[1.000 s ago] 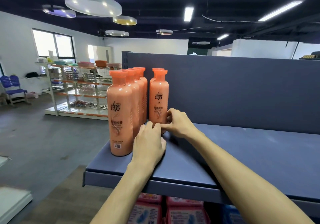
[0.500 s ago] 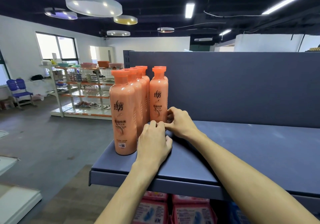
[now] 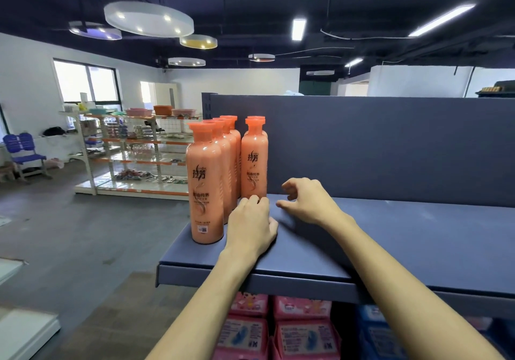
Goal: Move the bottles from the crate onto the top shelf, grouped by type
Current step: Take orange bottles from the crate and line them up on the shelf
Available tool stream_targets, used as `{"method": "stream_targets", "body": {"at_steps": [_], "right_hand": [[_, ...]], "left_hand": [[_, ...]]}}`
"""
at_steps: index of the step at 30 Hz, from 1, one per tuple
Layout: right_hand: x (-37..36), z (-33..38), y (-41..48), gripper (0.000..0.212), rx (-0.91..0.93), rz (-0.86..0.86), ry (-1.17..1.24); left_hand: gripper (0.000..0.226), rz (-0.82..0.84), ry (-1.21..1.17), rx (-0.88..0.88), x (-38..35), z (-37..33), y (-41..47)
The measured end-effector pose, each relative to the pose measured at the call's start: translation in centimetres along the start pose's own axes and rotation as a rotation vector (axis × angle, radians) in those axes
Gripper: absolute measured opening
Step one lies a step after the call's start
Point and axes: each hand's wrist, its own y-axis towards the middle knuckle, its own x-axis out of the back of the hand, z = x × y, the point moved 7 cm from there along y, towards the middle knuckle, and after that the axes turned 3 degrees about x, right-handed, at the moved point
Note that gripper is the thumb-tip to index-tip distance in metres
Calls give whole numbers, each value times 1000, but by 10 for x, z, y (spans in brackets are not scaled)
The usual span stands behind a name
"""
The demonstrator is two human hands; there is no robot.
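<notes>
Orange bottles (image 3: 206, 192) crowd the shelf (image 3: 390, 248) edge; a bump from the left hand (image 3: 250, 228) or right hand (image 3: 309, 202), grips slack and empty, could topple one.

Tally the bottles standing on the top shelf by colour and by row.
Orange, left row: 4 (rear ones counted by their caps)
Orange, right row: 2
Other colours: 0
Total: 6 bottles on the top shelf
</notes>
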Motion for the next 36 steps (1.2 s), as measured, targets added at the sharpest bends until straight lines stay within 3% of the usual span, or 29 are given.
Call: {"method": "stream_targets", "body": {"at_steps": [10, 14, 20, 26, 31, 36], "right_hand": [[45, -5, -77, 42, -141, -69, 49], [67, -6, -105, 42, -151, -111, 8], [95, -5, -144, 44, -210, -132, -82], [113, -6, -226, 40, -257, -242, -176], [105, -23, -293, 24, -330, -279, -162], [59, -58, -335, 21, -422, -160, -159]], "left_hand": [[16, -137, -36, 16, 34, -14, -16], [20, -142, -153, -96, 42, -54, -35], [21, -34, -83, -191, 41, -97, -55], [15, -177, -302, -413, 54, -137, -136], [16, -19, -384, -419, 18, -158, -185], [18, 166, -356, -438, -44, -165, -227]]}}
